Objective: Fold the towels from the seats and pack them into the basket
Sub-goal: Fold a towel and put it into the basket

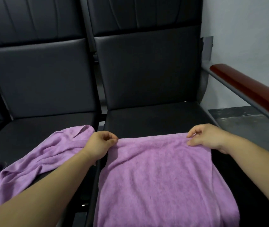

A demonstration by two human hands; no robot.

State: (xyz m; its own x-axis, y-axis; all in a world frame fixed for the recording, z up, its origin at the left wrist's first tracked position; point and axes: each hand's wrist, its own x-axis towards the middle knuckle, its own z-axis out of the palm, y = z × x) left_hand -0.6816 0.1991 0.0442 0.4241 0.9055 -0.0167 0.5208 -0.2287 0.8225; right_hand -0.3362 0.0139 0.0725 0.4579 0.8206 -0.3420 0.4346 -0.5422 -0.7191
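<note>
R seat (155, 118) w/ flat towel (160, 177), far corners pinched.
R seat, black, as ref: flat towel, purple, covers its front part; crumpled towel (37, 154) on seat just L of it; red-brown armrest (251, 90) along its R side; L hand (99, 143) & R hand (207, 136), well apart, each pinch a far corner of flat towel.

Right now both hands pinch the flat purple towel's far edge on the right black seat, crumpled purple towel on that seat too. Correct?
No. Head view: crumpled purple terry towel lies on the left black padded seat. Left hand and right hand do pinch the flat purple terry towel.
</note>
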